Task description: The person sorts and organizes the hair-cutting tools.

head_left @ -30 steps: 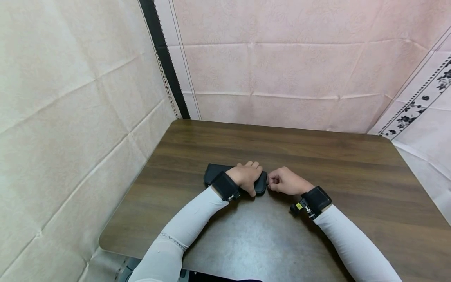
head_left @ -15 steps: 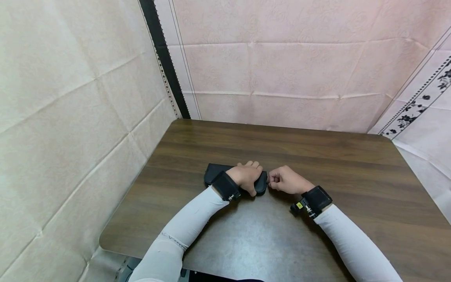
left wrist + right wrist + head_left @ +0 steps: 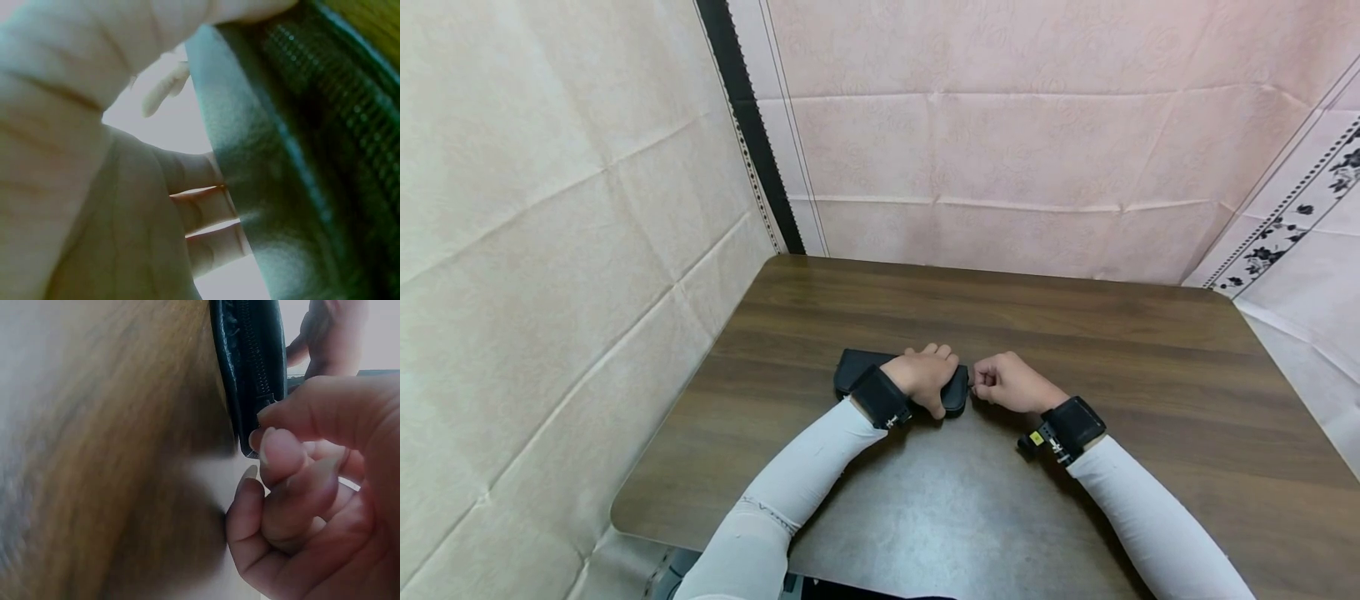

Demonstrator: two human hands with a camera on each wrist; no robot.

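Note:
A black leather-look zippered case (image 3: 859, 365) lies flat on the table. My left hand (image 3: 923, 375) lies over its right part and holds it, thumb on the near side and fingers across the far side. In the left wrist view the case's smooth cover (image 3: 244, 131) and the teeth of its zipper (image 3: 350, 103) run close past the thumb. At the case's right end, my right hand (image 3: 1011, 383) pinches the zipper pull between thumb and forefinger. The right wrist view shows the zipper slider (image 3: 265, 402) just above those fingertips, which hide most of the pull.
The brown wood-grain table (image 3: 1075, 325) extends around both hands, with rounded corners. A beige cloth wall (image 3: 550, 250) stands along the left, and a pinkish cloth wall (image 3: 1000, 150) rises behind the table. Both wrists carry black camera straps.

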